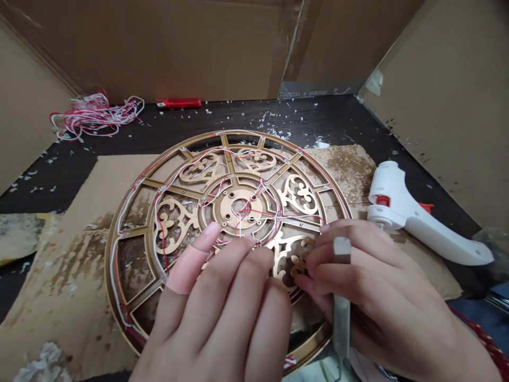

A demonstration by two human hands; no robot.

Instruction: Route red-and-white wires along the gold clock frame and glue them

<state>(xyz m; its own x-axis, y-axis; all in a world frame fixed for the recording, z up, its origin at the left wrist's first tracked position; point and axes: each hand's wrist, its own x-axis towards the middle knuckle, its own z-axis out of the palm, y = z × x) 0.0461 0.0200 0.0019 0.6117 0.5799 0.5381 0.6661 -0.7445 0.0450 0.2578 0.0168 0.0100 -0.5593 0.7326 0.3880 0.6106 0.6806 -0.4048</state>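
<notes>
A round, gold-coloured metal frame (149,249) with spokes and scroll ornaments lies in front of me. Red and white wires (165,185) run along its rings and spokes. My left hand (222,302) is over the frame's near side, fingers curled, with a pink cover (185,270) around one finger. Its fingertips are partly hidden, so what they grip is unclear. At the frame's right side, my right hand (369,281) holds a slim metal tool (342,318) between its fingers, flat end up and thin bent tip down. Its thumb and index finger are near the rim.
A white glue gun (433,228) lies at the right. Stained cardboard (75,254) is under the frame. Behind are a tangle of red-white wire (97,116) and a red-handled tool (181,103). Cardboard walls (178,48) enclose the dark table (238,114), which has white scraps on it.
</notes>
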